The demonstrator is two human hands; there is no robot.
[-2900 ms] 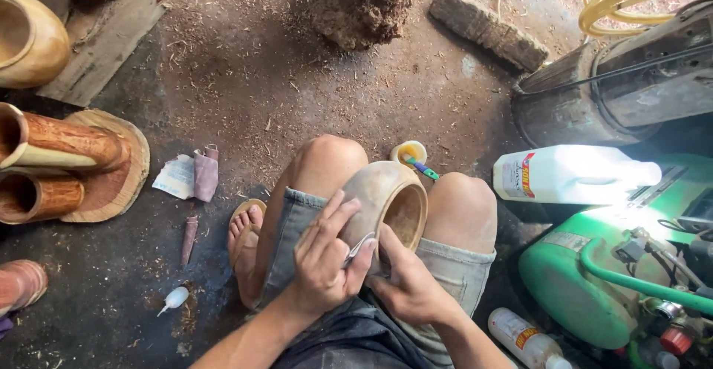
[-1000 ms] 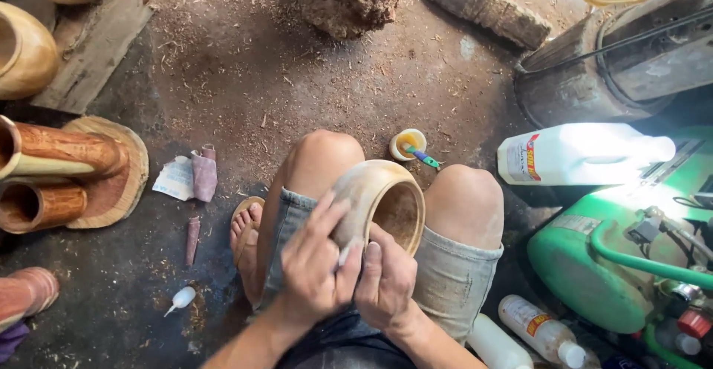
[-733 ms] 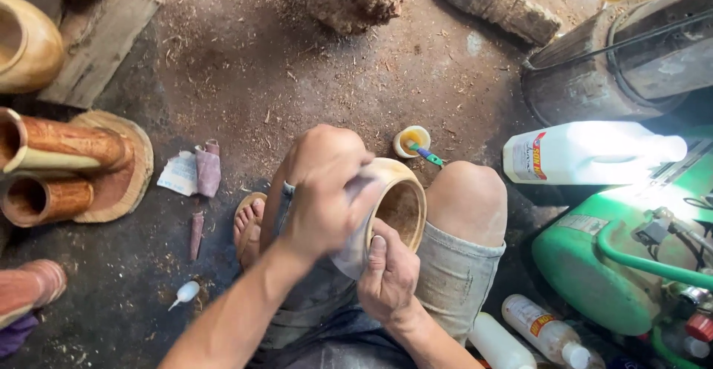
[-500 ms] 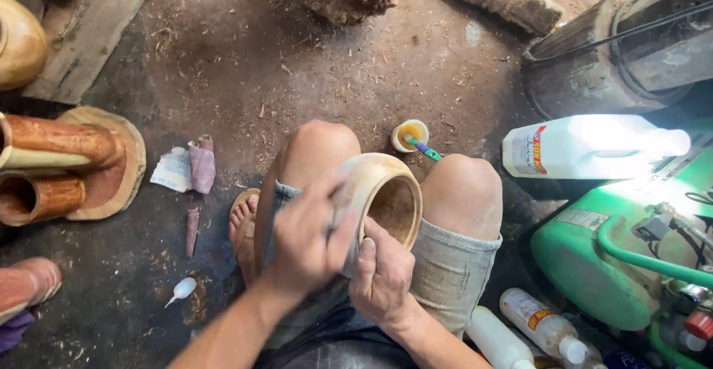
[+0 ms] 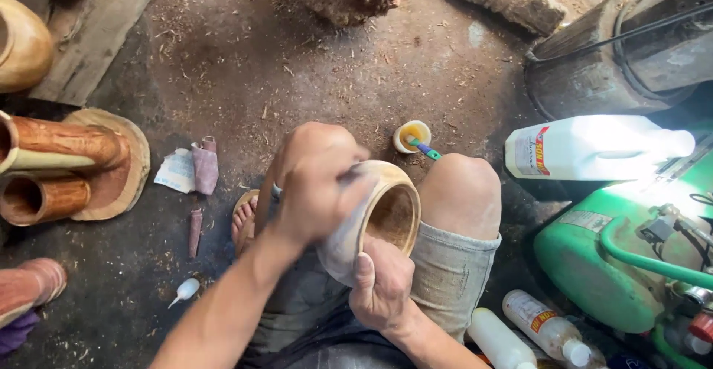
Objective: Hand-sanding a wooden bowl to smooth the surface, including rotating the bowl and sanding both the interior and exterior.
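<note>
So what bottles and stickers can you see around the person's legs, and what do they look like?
White plastic jug: lying on its side right of the knees, with a red, blue and yellow label.
Clear bottle: lower right by the green machine, white cap, red and yellow label.
White bottle: beside it, plain.
Small white squeeze bottle: on the floor, left.
Pale sticker: on the green machine.

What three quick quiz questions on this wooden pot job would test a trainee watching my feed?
1. True or false: the left hand lies on the outside of the wooden pot.
2. Which hand grips the pot's lower rim: A left, B right?
3. Fill in: the small yellow cup stands on the floor beside the right ____.

Key: 1 true; 2 B; 3 knee.
</note>
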